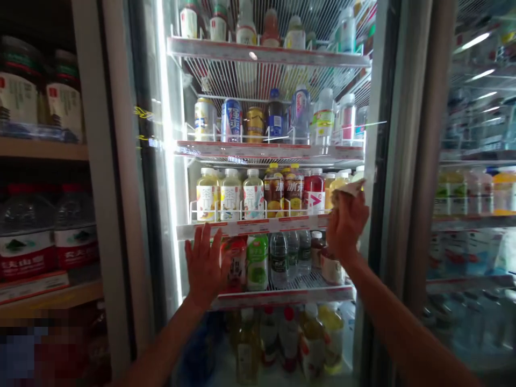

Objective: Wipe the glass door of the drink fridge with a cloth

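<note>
An off-white cloth (350,188) is seen — also a red-labelled bottle (314,194), a green-and-white bottle (257,262) and a red-striped shelf edge (258,226).

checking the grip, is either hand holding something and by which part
The right hand holds a pale cloth, bunched by its lower part; the top sticks out. The left hand is open, holding nothing.

**Desk:** Where does everything sit?

**Photographer:** The cooler (379,134) stands centre, with wooden shelves (44,150) of big bottles (48,236) to its left and a second cooler (475,188) to its right.

**Desk:** And inside?

**Photographer:** Wire racks (258,75) stacked one above another. Cans (231,119) sit above a row of bottles (230,194).

**Desk:** The hands?

**Photographer:** The left hand (205,263) lies before the left end of the rack beneath that row. The right hand (346,226), cloth (350,189) in it, is at the right end of the row's own rack.
</note>
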